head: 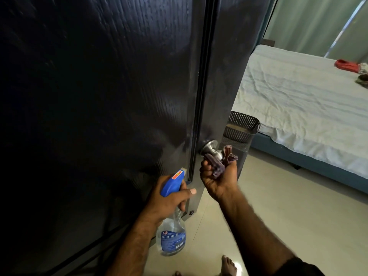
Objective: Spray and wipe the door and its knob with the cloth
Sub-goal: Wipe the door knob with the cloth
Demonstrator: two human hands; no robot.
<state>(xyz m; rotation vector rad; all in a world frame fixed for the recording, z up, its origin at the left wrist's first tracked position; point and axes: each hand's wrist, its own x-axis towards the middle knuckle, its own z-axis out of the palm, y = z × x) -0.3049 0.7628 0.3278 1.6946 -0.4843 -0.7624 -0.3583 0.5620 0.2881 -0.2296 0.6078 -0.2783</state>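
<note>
The door (95, 96) stands at left with its knob (212, 149) on its right edge, the basket (242, 126) just behind the knob, and the bed (302, 108) beyond at right, clothes (347, 65) lying near its far edge.

my left hand (169, 198) curled, gripping, low near | my right hand (218, 178) palm-up, fingers curled gripping, forearm raised

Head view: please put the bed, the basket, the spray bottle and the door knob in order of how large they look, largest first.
1. bed
2. spray bottle, though it is nearest the camera, so it may only look bigger than the basket
3. basket, partly hidden by the door
4. door knob, partly covered by the cloth
</note>
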